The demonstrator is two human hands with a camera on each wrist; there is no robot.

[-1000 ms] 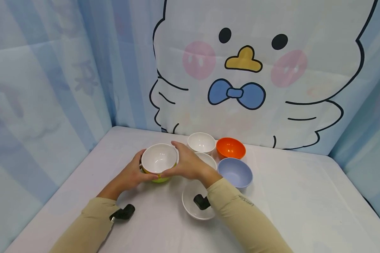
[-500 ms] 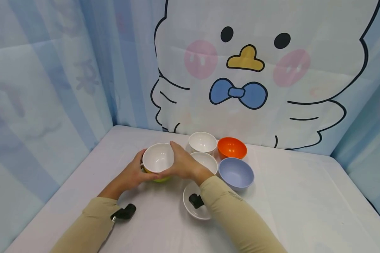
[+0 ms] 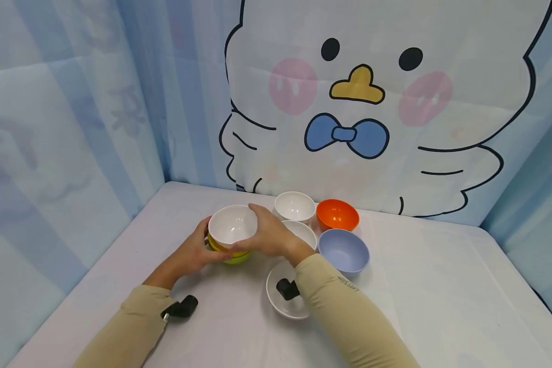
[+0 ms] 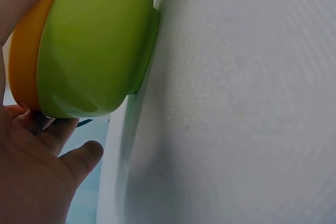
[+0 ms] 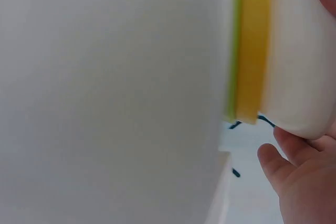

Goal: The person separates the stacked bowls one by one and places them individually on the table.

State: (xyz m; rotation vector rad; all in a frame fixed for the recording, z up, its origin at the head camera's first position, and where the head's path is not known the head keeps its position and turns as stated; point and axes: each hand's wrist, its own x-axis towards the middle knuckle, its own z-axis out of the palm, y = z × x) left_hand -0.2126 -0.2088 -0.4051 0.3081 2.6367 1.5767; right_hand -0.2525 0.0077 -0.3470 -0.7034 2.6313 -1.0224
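At the left of the table in the head view is a stack of bowls: a green bowl [image 3: 237,260] at the bottom, a yellow bowl [image 3: 217,246] in it, and a white bowl [image 3: 232,224] on top. My right hand [image 3: 272,236] grips the white bowl by its side, thumb toward me. My left hand [image 3: 193,251] holds the yellow bowl around its rim; in the left wrist view the thumb lies on its orange-yellow band, above the green bowl [image 4: 94,45]. The right wrist view shows the white bowl [image 5: 299,61] just above the yellow rim.
Right of the stack stand two white bowls [image 3: 294,206], an orange bowl [image 3: 337,214] and a blue bowl [image 3: 344,251]. Another white bowl [image 3: 280,296] sits nearer, partly under my right forearm. A printed curtain [image 3: 198,102] hangs behind the table [image 3: 432,286].
My right hand has shifted the white bowl slightly upward, so more of the yellow bowl shows beneath it. My left hand has stayed nearly in place.
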